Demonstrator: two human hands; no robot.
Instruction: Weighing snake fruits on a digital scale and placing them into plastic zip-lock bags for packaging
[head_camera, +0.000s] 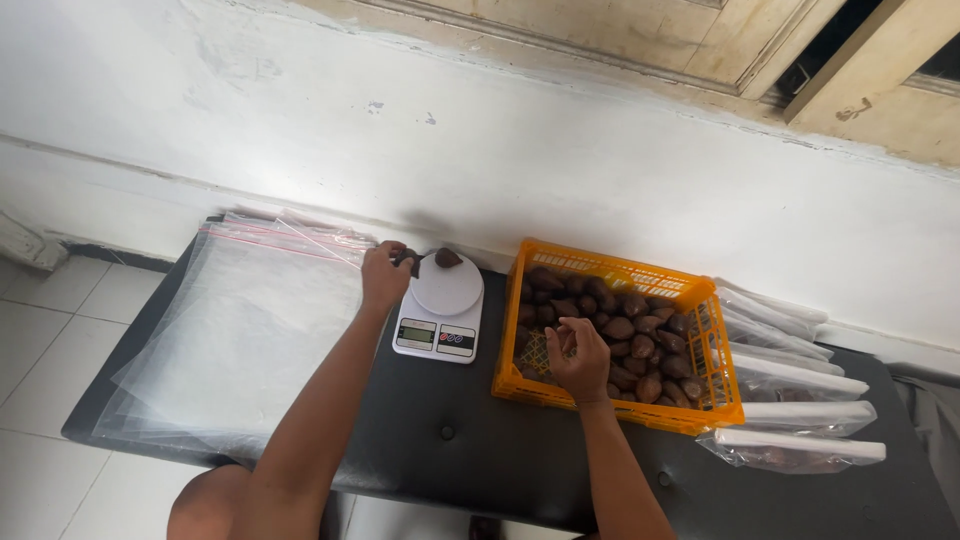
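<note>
The dark tabletop (450, 450) is closest, and a bare knee shows below its front edge. On the left part lies a pile of clear plastic bags (240, 330) with pink zip lines at the far end. The right hand (580, 358) is inside the orange crate (715, 400), down among the brown scaly fruits (640, 340) near the crate's left side. Its fingers are curled over the fruits, but I cannot tell if its grip has one or not. To the right of the crate lie filled clear bags (800, 420) with white strips, stacked one behind another. A little farther back, the small white kitchen scale (440, 320) sits between the bag pile and the crate. One brown fruit on the scale (448, 258) rests at the far edge of its round plate. The left hand (385, 275) is just beside the scale on its left, and its grip is closed around a dark fruit (405, 258) held right at the plate's edge. Behind everything is a white wall (520, 150), and above it a worn wooden frame (700, 40).
</note>
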